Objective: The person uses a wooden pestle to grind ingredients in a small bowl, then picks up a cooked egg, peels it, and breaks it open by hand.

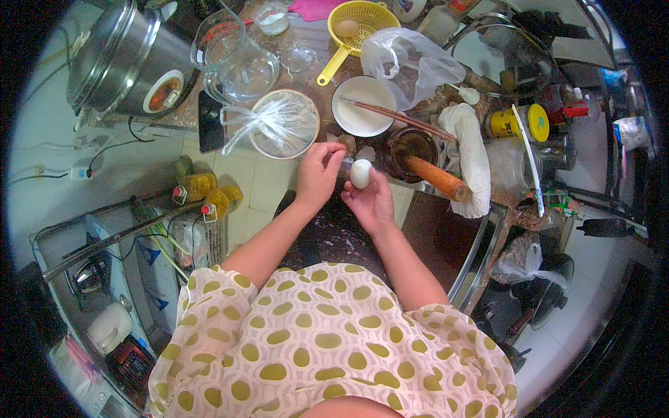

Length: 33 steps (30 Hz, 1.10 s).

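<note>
A white, smooth egg (360, 174), apparently peeled, rests in the fingers of my right hand (377, 205) at the counter's front edge. Beside it, my left hand (320, 172) has its thumb and forefinger drawn together; whether a bit of shell is between them is too small to tell. Just beyond the fingertips lie pieces of eggshell (366, 153). Behind them stands a white bowl (360, 86) with whitish contents, and brown chopsticks (397, 116) lie across its rim. Another egg (347, 28), brownish, sits in a yellow strainer (379, 13) at the back.
Left of the shells is a bowl covered with a plastic bag (282, 128). A dark mortar (400, 164) with a wooden pestle (439, 179) stands right, beside a white cloth (473, 162). A glass pitcher (245, 78) and a steel pot (130, 57) stand back left.
</note>
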{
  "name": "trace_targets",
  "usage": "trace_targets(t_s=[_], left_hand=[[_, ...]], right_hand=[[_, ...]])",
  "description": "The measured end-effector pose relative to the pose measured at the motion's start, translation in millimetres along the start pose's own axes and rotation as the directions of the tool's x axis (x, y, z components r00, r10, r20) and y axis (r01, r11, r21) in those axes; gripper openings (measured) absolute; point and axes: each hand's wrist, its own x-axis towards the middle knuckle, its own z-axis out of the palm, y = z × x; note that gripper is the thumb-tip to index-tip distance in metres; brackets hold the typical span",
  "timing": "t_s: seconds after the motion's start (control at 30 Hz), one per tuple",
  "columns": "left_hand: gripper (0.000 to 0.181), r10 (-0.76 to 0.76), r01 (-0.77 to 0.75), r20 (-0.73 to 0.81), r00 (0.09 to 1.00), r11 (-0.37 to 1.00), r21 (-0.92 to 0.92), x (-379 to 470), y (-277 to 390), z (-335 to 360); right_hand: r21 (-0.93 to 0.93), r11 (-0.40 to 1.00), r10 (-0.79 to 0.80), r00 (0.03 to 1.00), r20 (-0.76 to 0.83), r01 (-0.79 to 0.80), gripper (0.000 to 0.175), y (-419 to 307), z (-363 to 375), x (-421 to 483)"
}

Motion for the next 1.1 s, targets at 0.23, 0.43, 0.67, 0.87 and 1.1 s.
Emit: trace_targets(t_s=[0.23,0.43,0.67,0.87,1.1], left_hand=[[0.015,-0.002,0.001,0.018,1.0,0.997,0.078,-5.0,7.2,-9.6],[0.02,-0.04,0.034,0.071,0.997,0.996,0.081,-10.5,7.9,-11.9],[0.032,0.06,-0.103,0.247,0.967,0.981,0.167,-23.6,23.6,-20.3],[0.032,-0.114,0.213,0.471,0.875,0.963,-0.162,-25.9,36.7,-23.0],[0.037,-0.088,0.187,0.544,0.834,0.974,-0.127,-24.3,46.8,-28.7]], right_hand=[[-0.12,0.993,-0.022,1.0,0.004,0.023,0.035,-5.8,7.9,-21.3],[-0.225,0.971,-0.068,0.996,0.049,0.078,0.037,-11.9,13.4,-33.9],[-0.437,0.88,-0.182,0.982,0.046,0.184,0.037,-10.0,20.0,-43.4],[-0.653,0.625,-0.389,0.896,0.215,0.428,0.046,-8.4,25.1,-54.2],[-0.77,0.365,-0.47,0.817,0.333,0.524,0.044,-9.6,25.1,-66.1]])
